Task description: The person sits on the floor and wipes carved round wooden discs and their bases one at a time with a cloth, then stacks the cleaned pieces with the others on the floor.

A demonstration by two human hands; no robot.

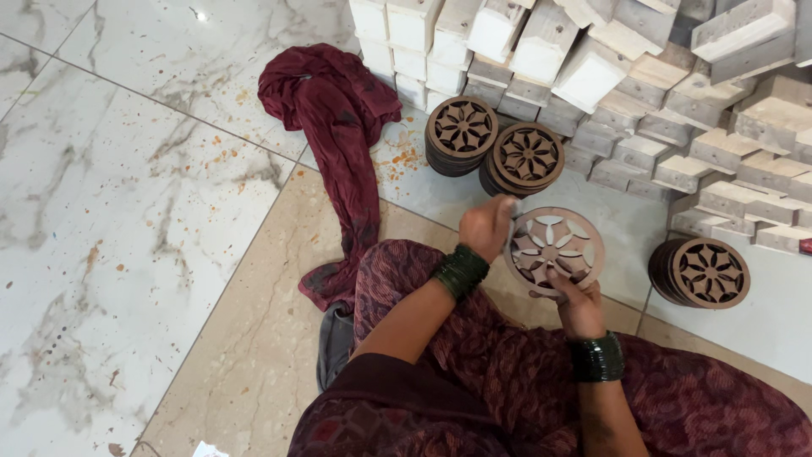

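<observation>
Round brown wooden disc with a cut-out flower pattern, tilted face up, held above the lap, right of centre, near the stacked discs.

Bright even daylight, soft shadows, faint glare on marble floor, sharp focus throughout

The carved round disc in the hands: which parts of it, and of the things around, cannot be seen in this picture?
- Carved disc, head view: its near edge is hidden by the right hand, its left edge by the left hand; both grips' fingertips are hidden.
- Disc stacks, head view: the count is too small to tell.
- Pile of wooden blocks: cut off by the top and right edges.
</observation>
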